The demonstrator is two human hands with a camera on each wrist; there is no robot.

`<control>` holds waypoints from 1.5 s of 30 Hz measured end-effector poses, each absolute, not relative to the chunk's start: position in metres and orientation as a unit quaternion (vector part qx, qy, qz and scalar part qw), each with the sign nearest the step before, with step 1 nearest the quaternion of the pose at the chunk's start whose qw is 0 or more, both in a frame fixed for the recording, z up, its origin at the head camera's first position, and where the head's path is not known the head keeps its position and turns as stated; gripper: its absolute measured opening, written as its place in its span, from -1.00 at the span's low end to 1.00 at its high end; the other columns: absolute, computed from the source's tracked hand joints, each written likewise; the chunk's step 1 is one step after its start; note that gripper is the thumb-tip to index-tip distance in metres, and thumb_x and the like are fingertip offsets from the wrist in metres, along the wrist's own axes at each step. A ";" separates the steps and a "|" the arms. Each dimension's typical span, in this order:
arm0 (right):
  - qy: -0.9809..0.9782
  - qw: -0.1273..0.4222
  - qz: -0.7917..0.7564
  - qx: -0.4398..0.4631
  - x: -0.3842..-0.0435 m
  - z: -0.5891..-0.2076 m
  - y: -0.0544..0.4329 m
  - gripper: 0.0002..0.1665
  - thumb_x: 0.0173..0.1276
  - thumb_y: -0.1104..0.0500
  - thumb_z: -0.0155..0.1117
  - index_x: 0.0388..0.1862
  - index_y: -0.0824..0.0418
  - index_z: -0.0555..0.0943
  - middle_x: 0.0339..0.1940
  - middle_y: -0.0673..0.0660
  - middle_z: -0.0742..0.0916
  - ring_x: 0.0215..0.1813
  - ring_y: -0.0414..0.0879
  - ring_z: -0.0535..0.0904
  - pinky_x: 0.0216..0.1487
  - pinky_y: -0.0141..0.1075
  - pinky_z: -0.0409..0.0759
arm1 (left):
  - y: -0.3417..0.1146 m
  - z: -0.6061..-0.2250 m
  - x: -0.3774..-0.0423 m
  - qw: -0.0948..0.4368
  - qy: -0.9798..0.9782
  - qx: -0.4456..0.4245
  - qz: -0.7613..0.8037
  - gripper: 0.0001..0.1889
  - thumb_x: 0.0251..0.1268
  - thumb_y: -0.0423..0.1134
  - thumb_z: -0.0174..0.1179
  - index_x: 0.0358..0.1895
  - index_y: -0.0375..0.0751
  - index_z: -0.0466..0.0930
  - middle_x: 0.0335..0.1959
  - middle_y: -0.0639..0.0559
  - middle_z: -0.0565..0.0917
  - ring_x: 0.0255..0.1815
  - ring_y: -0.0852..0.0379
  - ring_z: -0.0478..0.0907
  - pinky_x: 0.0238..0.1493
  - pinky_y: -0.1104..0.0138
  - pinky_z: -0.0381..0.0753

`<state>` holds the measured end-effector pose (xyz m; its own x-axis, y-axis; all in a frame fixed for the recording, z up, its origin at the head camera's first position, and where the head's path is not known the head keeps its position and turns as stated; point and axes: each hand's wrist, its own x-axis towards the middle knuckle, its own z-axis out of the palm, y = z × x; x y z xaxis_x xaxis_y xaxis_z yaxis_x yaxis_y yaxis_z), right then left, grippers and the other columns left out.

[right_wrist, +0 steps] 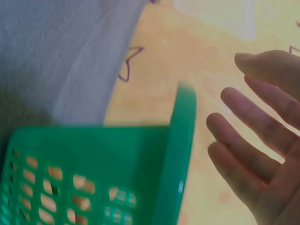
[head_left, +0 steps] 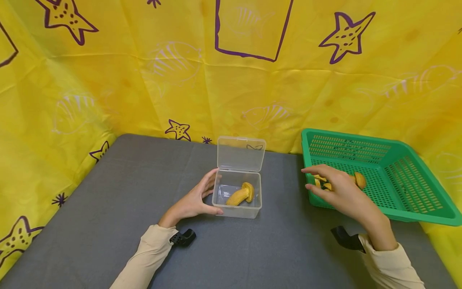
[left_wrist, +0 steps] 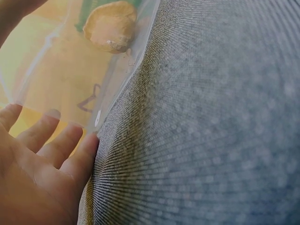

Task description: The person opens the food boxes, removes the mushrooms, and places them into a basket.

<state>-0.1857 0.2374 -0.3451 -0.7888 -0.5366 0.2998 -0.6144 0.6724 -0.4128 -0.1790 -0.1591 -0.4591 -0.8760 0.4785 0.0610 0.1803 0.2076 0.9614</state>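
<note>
A clear plastic box [head_left: 236,212] stands on the grey table with its hinged lid [head_left: 241,154] raised at the back. One yellow-brown mushroom [head_left: 238,196] lies inside it. My left hand [head_left: 193,200] holds the box at its left side, thumb along the front wall and fingers along the side. In the left wrist view, fingertips [left_wrist: 70,136] meet the transparent wall. My right hand [head_left: 341,188] hovers over the near left part of a green basket [head_left: 429,178], fingers apart and holding nothing. Beneath it, partly hidden, are several mushrooms [head_left: 359,180].
A yellow cloth [head_left: 231,92] printed with starfish and fish hangs behind and to the left of the grey table [head_left: 159,168]. The basket's slotted wall [right_wrist: 93,159] and raised rim are close to my right fingers in the right wrist view.
</note>
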 end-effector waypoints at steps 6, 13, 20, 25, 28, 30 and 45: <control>-0.910 0.056 0.243 0.330 -0.189 -0.352 0.215 -0.56 0.28 0.24 0.42 0.15 0.14 0.62 0.08 0.05 0.74 0.14 0.00 0.64 0.09 -0.04 0.62 | -0.159 -0.458 -0.178 0.126 0.771 0.210 0.588 0.26 -0.05 -0.29 0.57 0.61 0.07 -0.23 0.61 -0.23 0.00 0.61 -0.21 0.02 0.54 -0.10 0.17; -0.899 0.019 0.254 0.356 -0.191 -0.356 0.191 -0.56 0.31 0.22 0.40 0.17 0.18 0.60 0.11 0.06 0.72 0.17 0.00 0.64 0.14 -0.04 0.64 | -0.158 -0.457 -0.179 0.120 0.773 0.215 0.585 0.29 -0.07 -0.28 0.58 0.61 -0.01 -0.27 0.64 -0.17 -0.08 0.63 -0.20 -0.05 0.54 -0.13 0.14; -0.893 -0.003 0.251 0.374 -0.195 -0.359 0.171 -0.59 0.35 0.21 0.36 0.18 0.18 0.60 0.11 0.08 0.72 0.17 0.01 0.64 0.17 -0.02 0.62 | -0.157 -0.454 -0.178 0.112 0.769 0.222 0.588 0.30 -0.08 -0.30 0.58 0.61 -0.06 -0.27 0.64 -0.18 -0.08 0.63 -0.21 -0.05 0.57 -0.13 0.03; -0.885 -0.013 0.244 0.396 -0.195 -0.363 0.157 -0.60 0.36 0.21 0.35 0.17 0.20 0.61 0.11 0.07 0.72 0.16 -0.01 0.64 0.17 -0.06 0.63 | -0.158 -0.454 -0.177 0.099 0.772 0.223 0.587 0.26 -0.08 -0.30 0.58 0.60 -0.07 -0.21 0.63 -0.17 -0.01 0.62 -0.19 -0.03 0.57 -0.11 0.06; -0.882 -0.009 0.237 0.407 -0.195 -0.365 0.149 -0.60 0.33 0.22 0.38 0.14 0.21 0.62 0.11 0.07 0.71 0.17 -0.01 0.63 0.18 -0.07 0.63 | -0.157 -0.456 -0.178 0.096 0.774 0.222 0.586 0.24 -0.09 -0.32 0.58 0.60 -0.08 -0.18 0.61 -0.14 0.04 0.62 -0.15 -0.01 0.58 -0.08 0.08; -0.879 -0.002 0.233 0.416 -0.195 -0.366 0.145 -0.62 0.32 0.22 0.39 0.12 0.21 0.63 0.10 0.06 0.70 0.17 -0.01 0.62 0.18 -0.07 0.63 | -0.157 -0.456 -0.178 0.096 0.774 0.219 0.586 0.24 -0.10 -0.33 0.58 0.59 -0.06 -0.17 0.61 -0.12 0.05 0.62 -0.13 0.00 0.58 -0.06 0.08; -0.871 -0.033 0.229 0.434 -0.201 -0.373 0.116 -0.60 0.26 0.21 0.45 0.09 0.19 0.65 0.09 0.05 0.70 0.24 0.04 0.58 0.26 -0.02 0.58 | -0.157 -0.456 -0.179 0.099 0.760 0.226 0.601 0.22 -0.08 -0.36 0.57 0.59 -0.09 -0.16 0.60 -0.19 0.07 0.61 -0.17 0.01 0.50 -0.14 0.22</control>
